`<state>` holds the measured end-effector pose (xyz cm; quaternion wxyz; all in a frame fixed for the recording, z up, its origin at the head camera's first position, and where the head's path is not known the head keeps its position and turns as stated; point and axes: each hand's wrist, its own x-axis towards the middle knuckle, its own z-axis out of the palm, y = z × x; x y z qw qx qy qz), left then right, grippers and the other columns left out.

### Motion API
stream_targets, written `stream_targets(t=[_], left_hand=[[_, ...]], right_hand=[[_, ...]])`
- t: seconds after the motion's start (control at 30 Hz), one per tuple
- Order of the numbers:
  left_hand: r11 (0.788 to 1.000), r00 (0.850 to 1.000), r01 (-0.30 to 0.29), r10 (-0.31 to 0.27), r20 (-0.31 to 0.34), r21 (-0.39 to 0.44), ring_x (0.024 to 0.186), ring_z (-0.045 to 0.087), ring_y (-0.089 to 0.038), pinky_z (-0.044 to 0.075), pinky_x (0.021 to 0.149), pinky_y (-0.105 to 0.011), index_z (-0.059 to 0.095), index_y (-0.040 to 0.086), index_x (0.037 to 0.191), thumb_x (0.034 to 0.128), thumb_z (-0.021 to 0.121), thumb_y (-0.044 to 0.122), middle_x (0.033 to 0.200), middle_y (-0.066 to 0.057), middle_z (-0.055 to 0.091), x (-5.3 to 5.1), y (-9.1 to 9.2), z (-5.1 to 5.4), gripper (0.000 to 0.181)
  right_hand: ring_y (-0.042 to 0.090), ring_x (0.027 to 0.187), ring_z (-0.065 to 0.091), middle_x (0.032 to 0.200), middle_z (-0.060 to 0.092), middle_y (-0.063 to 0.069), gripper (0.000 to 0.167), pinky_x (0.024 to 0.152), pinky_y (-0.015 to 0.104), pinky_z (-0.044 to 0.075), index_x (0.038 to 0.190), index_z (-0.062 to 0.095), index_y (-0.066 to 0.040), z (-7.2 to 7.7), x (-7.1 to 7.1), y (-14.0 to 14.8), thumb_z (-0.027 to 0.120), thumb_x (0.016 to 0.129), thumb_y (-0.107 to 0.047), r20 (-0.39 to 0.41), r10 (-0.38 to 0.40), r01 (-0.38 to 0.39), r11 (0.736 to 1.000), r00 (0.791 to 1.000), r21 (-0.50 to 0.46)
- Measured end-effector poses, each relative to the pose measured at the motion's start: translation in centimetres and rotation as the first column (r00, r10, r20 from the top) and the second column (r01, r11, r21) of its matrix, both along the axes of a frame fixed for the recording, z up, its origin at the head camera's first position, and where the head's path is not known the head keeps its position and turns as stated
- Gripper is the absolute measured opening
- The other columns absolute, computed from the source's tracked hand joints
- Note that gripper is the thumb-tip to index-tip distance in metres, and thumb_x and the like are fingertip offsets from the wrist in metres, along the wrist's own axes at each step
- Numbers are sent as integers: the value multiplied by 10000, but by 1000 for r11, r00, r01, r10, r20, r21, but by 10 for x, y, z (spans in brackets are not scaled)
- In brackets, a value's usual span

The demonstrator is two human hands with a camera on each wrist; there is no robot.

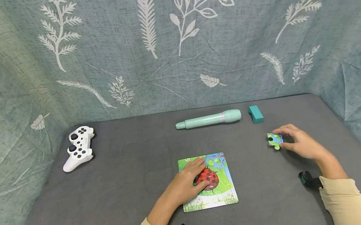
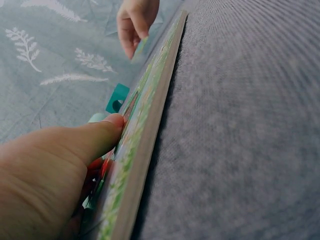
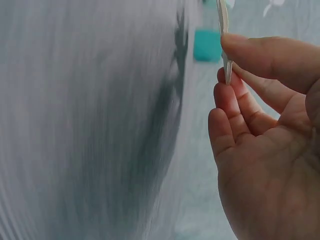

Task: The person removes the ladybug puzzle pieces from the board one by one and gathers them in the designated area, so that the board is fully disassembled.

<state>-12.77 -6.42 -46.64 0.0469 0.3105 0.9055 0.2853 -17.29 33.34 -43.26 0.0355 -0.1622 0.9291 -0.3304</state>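
A ladybug puzzle board [image 1: 226,186] lies flat on the grey table, with my left hand [image 1: 184,184] resting on it, fingers spread over the picture. In the left wrist view the thumb of that hand [image 2: 50,165] touches the face of the board [image 2: 150,145]. Off to the right, my right hand [image 1: 302,144] pinches a green and blue puzzle piece [image 1: 275,139] between thumb and fingers, above the table. The right wrist view shows this piece [image 3: 224,30] edge-on in the right hand [image 3: 270,120].
A white game controller [image 1: 82,144] lies at the back left. Along the back are a mint-green toy microphone [image 1: 207,120] and a teal block [image 1: 256,114] with a notch. A patterned curtain [image 1: 171,45] hangs behind the table.
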Motion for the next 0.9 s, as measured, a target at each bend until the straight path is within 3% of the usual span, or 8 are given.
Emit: stream_targets(t=[0.13,0.2,0.37,0.47,0.9], left_hand=[[1000,1000,-2,2,-5,-2,1403,333,-248,359,1137,-425,483,47,1392,900,658,301,1492,-80,402,-1,0,0,580],[1000,1000,-1,1,-6,-1,1404,333,-244,346,1147,-417,483,44,1391,899,659,305,1492,-80,402,-1,0,0,584],[1000,1000,2,-2,-6,6,1403,335,-236,338,1152,-412,482,44,1392,899,658,306,1493,-80,401,-1,-1,0,586],[1000,1000,6,-6,-10,9,1403,337,-231,341,1151,-409,482,44,1392,900,657,309,1494,-81,399,-1,-1,0,585],[999,1000,15,-15,-20,30,1404,334,-211,284,1183,-372,485,34,1386,900,657,300,1493,-85,399,0,-1,-2,580]], right_hand=[[427,1157,422,1231,457,243,389,925,585,389,1261,543,67,0,-4,19,621,890,-24,32,-13,13,1000,999,0],[379,1150,425,1237,460,244,389,919,534,398,1257,549,65,-1,-6,27,626,890,-35,29,-20,20,1000,999,9],[-52,1082,388,1213,494,220,363,870,153,372,1220,585,56,-7,-8,43,642,870,-21,-24,-21,21,1000,999,1],[-201,1007,323,1175,513,216,345,804,3,308,1187,597,75,-11,-10,48,644,851,14,-55,-11,10,1000,998,-19],[-168,968,347,1179,489,225,347,788,42,365,1200,582,93,-14,-15,51,632,870,2,0,-3,3,1000,1000,-11]])
